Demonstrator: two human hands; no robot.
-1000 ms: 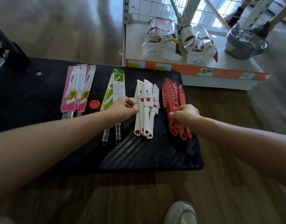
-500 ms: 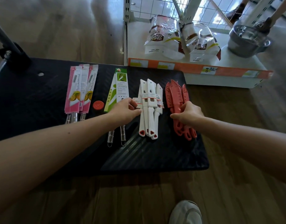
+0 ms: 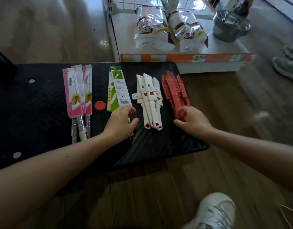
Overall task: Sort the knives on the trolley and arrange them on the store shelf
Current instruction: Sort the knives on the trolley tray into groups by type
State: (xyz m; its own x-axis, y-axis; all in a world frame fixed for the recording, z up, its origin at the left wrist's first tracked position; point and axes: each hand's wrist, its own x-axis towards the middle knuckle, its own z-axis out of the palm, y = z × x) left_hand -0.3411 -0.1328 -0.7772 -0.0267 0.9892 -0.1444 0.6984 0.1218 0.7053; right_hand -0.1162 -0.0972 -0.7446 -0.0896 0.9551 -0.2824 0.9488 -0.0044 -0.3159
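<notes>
On the black trolley, mid-frame: pink-sleeved knives, green-sleeved knives beneath the relaxed, empty left grip, white sheathed knives. The right grip pinches the red sheathed knives at their handles. They look like light, stiff, slick plastic, best lifted bundled by those handles.

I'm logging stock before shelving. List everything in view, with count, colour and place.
trolley: one, black, under all the knives
pink-sleeved knives: three, pink with steel handles, trolley left
orange disc: one, orange, between pink and green sleeves
green-sleeved knives: two, green and white, trolley centre
white knives: three, white with red ends, right of centre
red knives: about three, red, trolley right end
shelf: one, white with orange strip, beyond trolley
bags: two, clear and white, on shelf
pot: one, grey metal, shelf right
grey shoes: two, grey, floor at right edge
white shoe: one, white, bottom
left hand: one, over green-sleeved knives' handles
right hand: one, pinches red knives' handles
</notes>
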